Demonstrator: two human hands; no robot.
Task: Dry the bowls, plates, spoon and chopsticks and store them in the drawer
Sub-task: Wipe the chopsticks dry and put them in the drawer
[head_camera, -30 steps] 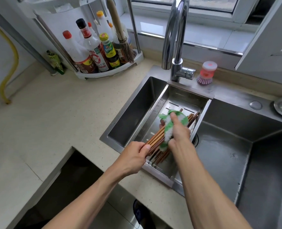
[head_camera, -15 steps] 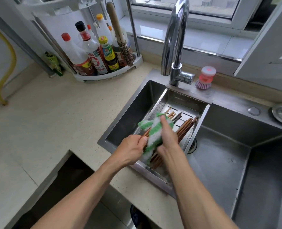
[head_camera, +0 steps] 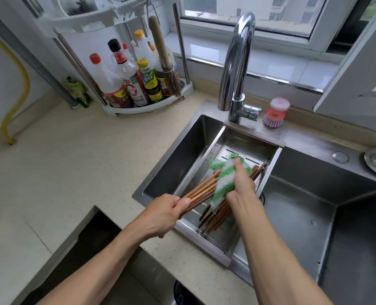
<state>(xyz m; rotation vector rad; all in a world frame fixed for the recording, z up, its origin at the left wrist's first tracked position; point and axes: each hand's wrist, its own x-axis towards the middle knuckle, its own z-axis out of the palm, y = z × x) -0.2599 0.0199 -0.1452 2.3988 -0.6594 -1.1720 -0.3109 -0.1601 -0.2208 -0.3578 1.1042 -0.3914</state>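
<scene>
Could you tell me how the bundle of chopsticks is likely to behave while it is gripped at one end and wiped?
The chopsticks look like thin stiff wood, so they probably stay straight. Held only at one end by the left hand, they already fan apart, so some may slip loose. The cloth in the right hand looks soft and should wrap round them.

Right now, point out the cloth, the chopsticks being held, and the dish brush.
green and white cloth (head_camera: 225, 177), head view, on its striped middle.
held chopsticks (head_camera: 204, 190), head view, on the shafts between both hands.
dish brush (head_camera: 276, 112), head view, on its pink body.
</scene>
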